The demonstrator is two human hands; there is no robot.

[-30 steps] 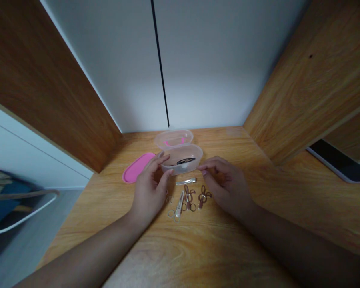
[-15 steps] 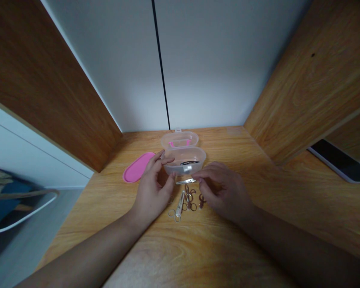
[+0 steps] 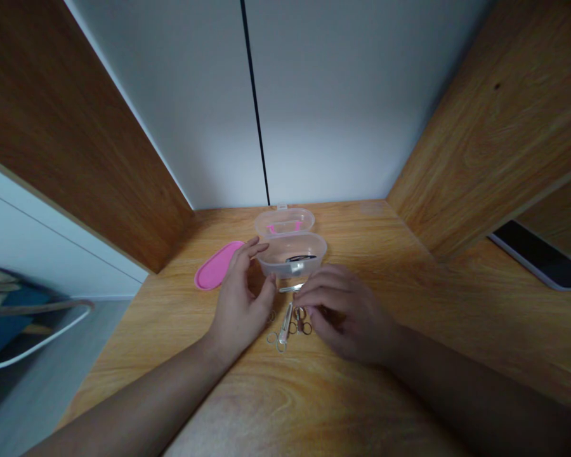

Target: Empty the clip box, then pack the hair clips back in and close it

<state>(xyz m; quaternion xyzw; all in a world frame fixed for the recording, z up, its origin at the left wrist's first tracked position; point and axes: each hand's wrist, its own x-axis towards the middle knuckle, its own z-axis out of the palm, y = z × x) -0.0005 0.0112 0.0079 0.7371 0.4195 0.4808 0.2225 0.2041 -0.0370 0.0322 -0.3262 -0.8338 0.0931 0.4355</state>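
Note:
My left hand (image 3: pixel 245 298) is open, thumb and fingers apart, at the left side of a clear plastic box (image 3: pixel 292 266). Inside the box lie dark, slim items (image 3: pixel 301 258). Its hinged lid (image 3: pixel 284 222) with a pink handle is folded back. My right hand (image 3: pixel 342 311) is closed, its fingertips together above the small metal tools in front of the box; what they grip is hidden. Just left of those fingertips are silver scissors (image 3: pixel 284 330) and brown-toned small scissors (image 3: pixel 300 324). A thin silver tool (image 3: pixel 291 288) lies between box and right hand.
A pink oval tray or lid (image 3: pixel 216 266) lies left of the box. White panels (image 3: pixel 314 127) stand behind, with wooden side walls (image 3: pixel 495 127) at left and right. A phone (image 3: pixel 542 257) rests at the far right.
My right hand has moved left and slightly toward me, from beside the thin silver tool to over the small scissors, covering some of them. My left hand has barely moved.

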